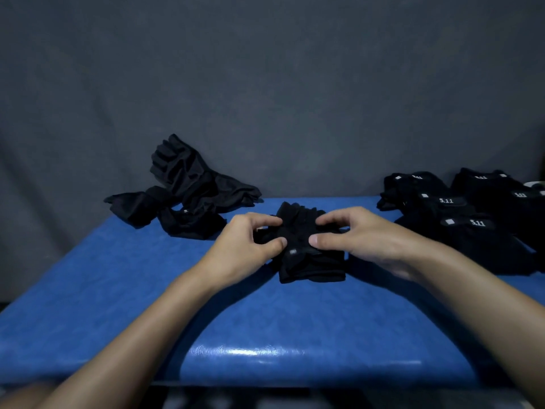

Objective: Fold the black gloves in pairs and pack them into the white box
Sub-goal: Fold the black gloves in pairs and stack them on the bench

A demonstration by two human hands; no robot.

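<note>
Wide blue table [118,290] filling the foreground, glossy at the near edge. On its right, a big dark stack [460,219] of folded pairs, white logos up, laid in overlapping rows. Far left, a loose heap [182,187] of unfolded gloves, limp and crumpled, some finger ends propped up against the grey backdrop [265,84]. Dead centre, between the two piles: the pair [309,261] in work, flat on the table, cuffs toward the camera, finger ends pointing away.

At its left side, left hand [244,243] pinching the cloth, thumb low and fingers curled over the top. Opposite, right hand [362,234] mirroring that grip, thumb tip pressed near the middle, fingers hooked over the far fold. Small grey tag [292,251] peeking out just between the two thumbs. At the far right edge, a pale sliver [535,183] behind the stack: possibly the white box, cannot tell.

Handling, by the look of it: light, soft, floppy cloth, no stiffness to hold a crease, likely to spring open once released. Probably grippy rather than slick, nothing fragile. Best taken across the folded middle, both layers pinched together, never by loose finger ends, then carried flat and kept pressed shut.
</note>
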